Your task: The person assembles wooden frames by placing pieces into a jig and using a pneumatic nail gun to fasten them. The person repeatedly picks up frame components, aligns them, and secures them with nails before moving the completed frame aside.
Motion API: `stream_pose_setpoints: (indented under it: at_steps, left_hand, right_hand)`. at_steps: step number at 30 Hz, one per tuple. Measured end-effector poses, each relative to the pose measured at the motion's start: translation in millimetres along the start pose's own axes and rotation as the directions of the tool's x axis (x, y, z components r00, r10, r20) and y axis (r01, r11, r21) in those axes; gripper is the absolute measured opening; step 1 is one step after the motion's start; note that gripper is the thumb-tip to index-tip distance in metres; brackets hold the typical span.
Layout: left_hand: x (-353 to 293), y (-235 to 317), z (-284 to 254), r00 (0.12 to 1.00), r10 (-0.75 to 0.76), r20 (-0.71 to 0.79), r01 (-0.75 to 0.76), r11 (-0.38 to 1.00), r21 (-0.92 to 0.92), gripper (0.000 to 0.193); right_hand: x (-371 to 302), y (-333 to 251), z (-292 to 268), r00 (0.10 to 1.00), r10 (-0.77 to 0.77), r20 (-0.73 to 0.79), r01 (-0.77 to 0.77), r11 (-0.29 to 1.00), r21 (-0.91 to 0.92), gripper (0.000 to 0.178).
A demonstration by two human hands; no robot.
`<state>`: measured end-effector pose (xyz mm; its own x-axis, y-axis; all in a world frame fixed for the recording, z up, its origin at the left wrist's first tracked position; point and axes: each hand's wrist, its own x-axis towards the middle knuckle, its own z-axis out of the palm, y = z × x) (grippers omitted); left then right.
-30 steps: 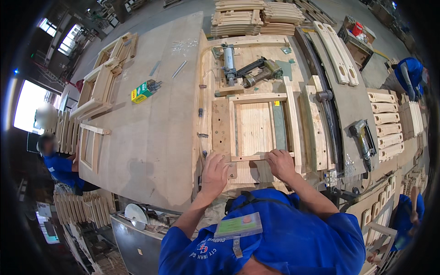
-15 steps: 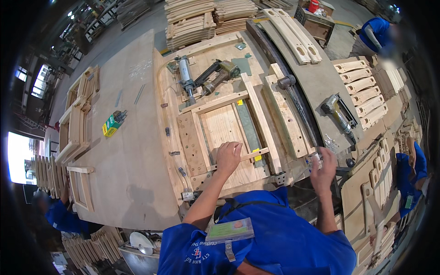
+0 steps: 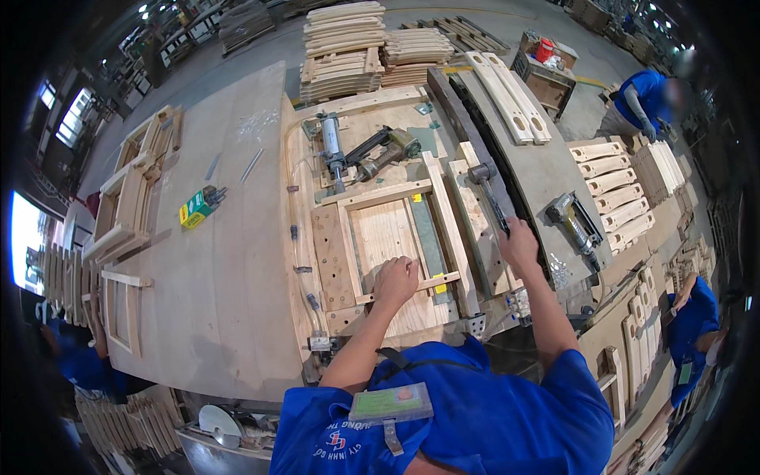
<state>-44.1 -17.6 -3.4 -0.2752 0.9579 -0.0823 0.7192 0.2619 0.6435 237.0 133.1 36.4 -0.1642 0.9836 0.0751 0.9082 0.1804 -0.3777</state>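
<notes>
A light wooden frame (image 3: 388,192) lies on the jig board in front of me, a longer rail along its right side. My left hand (image 3: 396,282) is closed at the frame's near crosspiece (image 3: 440,280), fingers curled over it; their tips are partly hidden. To the right, my right hand (image 3: 520,248) is wrapped round the lower handle of a hammer (image 3: 492,198). The hammer's dark head rests on a wooden block (image 3: 467,207) with holes. Beyond the frame lie a nail gun (image 3: 389,150) and a grey cylindrical air tool (image 3: 332,145).
A green-yellow box (image 3: 198,207) and thin metal strips sit on the left board. Another nail gun (image 3: 576,226) lies on the right board, beside two long slats (image 3: 507,96). Wooden parts are stacked (image 3: 342,51) at the back. Co-workers in blue stand at both sides.
My right hand has moved forward and left from the near edge of the bench and closed on the hammer handle. My left hand stays at the frame; the view has shifted slightly.
</notes>
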Motion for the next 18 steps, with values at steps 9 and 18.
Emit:
stream_pose_setpoints:
  at_steps: [9, 18]
  left_hand:
    - [0, -13, 8, 0.999, -0.012, -0.050, 0.012, 1.000, -0.009, 0.036]
    - [-6, -18, 7, 0.998, 0.032, -0.046, -0.034, 0.999, -0.038, 0.035]
  right_hand:
    - [-2, -42, 10, 0.946, 0.158, 0.282, -0.309, 0.695, 0.649, 0.022]
    - [-81, -149, -246, 0.924, -0.134, -0.358, 0.381, 0.251, 0.890, 0.045]
